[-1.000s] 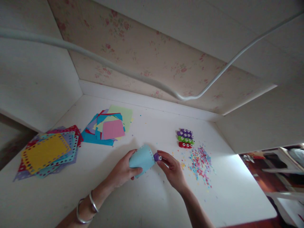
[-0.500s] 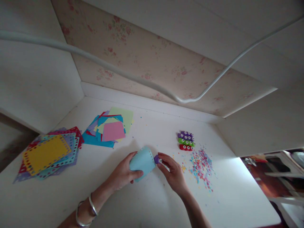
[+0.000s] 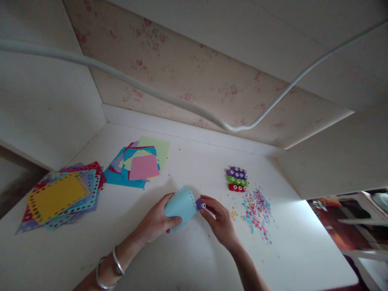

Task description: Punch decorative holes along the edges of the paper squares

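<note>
The left hand (image 3: 162, 218) grasps the curved blue paper (image 3: 181, 205) above the middle of the worktop (image 3: 194, 258); at its right edge, the right hand (image 3: 220, 221) pinches a purple punch (image 3: 200, 203), left of the punched-out bits (image 3: 257, 212) and near the row of punches (image 3: 238, 179)

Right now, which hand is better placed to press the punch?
Likely the right hand: it holds the purple punch at the edge of the blue paper, which the left hand grips.
</note>
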### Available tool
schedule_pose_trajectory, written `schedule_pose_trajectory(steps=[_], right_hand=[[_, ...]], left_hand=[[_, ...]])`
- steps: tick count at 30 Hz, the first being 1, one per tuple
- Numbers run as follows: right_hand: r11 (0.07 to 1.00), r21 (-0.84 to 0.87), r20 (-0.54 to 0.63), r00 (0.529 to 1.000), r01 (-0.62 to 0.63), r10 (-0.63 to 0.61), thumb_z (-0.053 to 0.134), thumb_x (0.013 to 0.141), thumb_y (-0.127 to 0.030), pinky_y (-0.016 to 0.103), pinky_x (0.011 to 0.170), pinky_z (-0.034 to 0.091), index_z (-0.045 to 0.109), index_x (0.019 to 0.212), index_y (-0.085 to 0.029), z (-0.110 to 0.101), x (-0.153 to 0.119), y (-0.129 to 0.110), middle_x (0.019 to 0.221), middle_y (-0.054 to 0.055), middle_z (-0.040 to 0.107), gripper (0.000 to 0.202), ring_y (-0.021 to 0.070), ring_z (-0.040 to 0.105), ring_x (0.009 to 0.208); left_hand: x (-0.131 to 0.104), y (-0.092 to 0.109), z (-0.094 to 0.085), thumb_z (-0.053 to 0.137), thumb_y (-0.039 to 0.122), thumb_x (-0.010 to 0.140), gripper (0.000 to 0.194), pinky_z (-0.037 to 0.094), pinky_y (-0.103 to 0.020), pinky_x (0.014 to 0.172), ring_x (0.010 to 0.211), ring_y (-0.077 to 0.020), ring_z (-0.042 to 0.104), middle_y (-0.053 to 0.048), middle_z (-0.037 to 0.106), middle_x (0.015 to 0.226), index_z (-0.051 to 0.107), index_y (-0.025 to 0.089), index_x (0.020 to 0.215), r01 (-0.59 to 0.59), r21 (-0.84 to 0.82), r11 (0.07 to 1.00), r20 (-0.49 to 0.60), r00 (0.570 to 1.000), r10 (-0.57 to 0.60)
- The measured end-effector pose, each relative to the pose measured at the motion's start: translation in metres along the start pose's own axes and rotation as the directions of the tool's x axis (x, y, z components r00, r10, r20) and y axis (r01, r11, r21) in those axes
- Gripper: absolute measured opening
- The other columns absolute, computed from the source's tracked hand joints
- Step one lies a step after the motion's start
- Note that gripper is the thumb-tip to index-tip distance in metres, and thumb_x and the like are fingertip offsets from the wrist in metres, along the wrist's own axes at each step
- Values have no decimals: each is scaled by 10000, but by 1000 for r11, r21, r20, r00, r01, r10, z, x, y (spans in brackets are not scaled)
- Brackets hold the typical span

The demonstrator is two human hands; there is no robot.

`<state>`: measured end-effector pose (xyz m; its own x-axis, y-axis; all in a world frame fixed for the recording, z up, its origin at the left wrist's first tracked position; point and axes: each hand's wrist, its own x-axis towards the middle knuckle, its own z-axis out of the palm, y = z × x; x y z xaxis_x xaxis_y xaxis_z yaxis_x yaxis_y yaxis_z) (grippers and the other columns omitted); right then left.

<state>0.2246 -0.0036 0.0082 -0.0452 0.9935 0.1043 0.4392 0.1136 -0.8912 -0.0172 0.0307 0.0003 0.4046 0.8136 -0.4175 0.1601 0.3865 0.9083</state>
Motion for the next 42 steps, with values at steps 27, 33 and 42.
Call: schedule_pose_trajectory(steps=[27,33,42], right_hand=[[986,-144,16,997,79,-77,635,907,-293,329,747,642,717,1088,-269,5,-1,-7,1193,79,699,200,244,688,1063],[943,-298,57,989,149,-138,602,926,-268,353,781,638,700,1156,-270,9,-5,7,1202,86,698,249,241,688,1060],[846,-430,12,939,315,-344,610,903,-117,419,922,581,633,1259,-289,16,-13,10,1178,74,707,396,231,659,1089]], left_hand=[[-4,6,6,649,433,837,626,528,-279,509,663,-200,660,-74,666,981,404,185,1357,-63,158,985,-113,990,81],[-2,-14,28,567,313,915,559,542,-378,843,1034,-291,676,-127,655,1209,374,200,1427,-173,642,747,-189,909,372],[-10,-14,38,581,303,939,403,409,-521,1015,1229,-347,503,-152,524,1382,568,224,1334,-203,920,336,-94,717,691]])
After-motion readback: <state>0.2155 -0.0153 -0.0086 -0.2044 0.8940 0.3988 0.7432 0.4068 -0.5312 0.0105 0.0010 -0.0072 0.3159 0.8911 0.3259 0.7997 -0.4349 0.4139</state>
